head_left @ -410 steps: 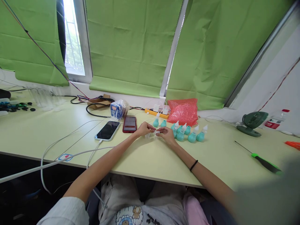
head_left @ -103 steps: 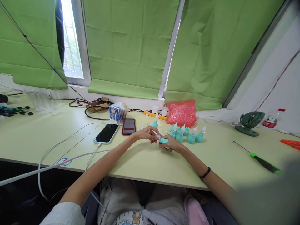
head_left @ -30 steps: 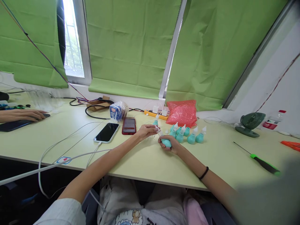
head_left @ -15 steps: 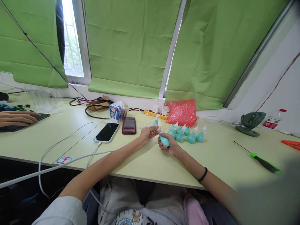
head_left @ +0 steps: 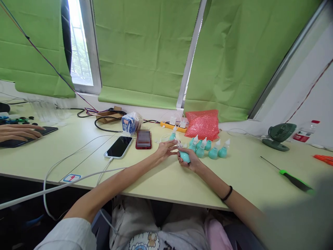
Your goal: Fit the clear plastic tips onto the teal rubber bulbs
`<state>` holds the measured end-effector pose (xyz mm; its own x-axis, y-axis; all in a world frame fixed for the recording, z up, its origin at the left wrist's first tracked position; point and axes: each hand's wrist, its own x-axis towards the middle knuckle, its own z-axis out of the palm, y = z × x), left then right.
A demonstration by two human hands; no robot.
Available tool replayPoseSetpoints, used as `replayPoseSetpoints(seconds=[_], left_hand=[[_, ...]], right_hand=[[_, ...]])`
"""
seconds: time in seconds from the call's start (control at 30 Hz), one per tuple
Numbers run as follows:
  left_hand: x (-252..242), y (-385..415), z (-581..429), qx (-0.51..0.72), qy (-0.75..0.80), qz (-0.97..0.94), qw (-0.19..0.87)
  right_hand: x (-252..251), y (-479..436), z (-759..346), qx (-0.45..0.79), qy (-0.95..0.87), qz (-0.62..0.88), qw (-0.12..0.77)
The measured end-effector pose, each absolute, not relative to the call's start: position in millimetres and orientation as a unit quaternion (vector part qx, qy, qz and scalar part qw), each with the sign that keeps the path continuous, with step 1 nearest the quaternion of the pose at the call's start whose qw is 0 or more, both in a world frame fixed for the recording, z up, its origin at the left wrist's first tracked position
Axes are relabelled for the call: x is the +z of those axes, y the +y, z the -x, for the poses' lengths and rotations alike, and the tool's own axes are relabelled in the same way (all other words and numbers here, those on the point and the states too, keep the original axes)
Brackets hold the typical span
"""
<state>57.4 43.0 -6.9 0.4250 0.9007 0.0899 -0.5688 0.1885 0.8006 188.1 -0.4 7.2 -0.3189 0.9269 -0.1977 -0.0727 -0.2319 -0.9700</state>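
Note:
My right hand [head_left: 191, 160] is wrapped around the teal bulb of a nasal aspirator [head_left: 185, 157], which is tilted up toward the left. At its upper end my left hand [head_left: 166, 149] pinches the clear nozzle [head_left: 179, 143]; the fingers partly cover it, and I cannot tell how firmly it sits in the bulb. Just behind my left fingers stands another aspirator [head_left: 172, 134] with a clear tip. To the right of my hands are several more teal bulbs [head_left: 213, 153], most with clear nozzles pointing up and at least one [head_left: 208, 145] without.
Behind the bulbs lies a red bubble-wrap pouch [head_left: 202, 125] beside an orange power strip [head_left: 169, 125]. Left are a phone [head_left: 118, 147] on a white cable, a red-cased device [head_left: 143, 139] and a wrapped blue pack [head_left: 129, 123]. Right are a screwdriver [head_left: 291, 178] and a fan [head_left: 279, 136]. Another person's hand [head_left: 19, 133] rests far left.
Both hands have shifted very slightly to the right with the aspirator. The left fingers have spread a little below the nozzle. My grip on the bulb looks the same.

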Motion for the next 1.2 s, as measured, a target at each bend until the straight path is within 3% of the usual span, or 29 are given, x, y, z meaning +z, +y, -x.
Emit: replayPoseSetpoints(seconds=[0.53, 1.2], left_hand=[[3, 37, -58, 0.522, 0.192, -0.475, 0.683], [9, 34, -48, 0.418, 0.184, -0.531, 0.714]], right_hand=[[-2, -1, -187, 0.290, -0.642, 0.480, 0.523], [5, -4, -187, 0.598, -0.552, 0.408, 0.414]])
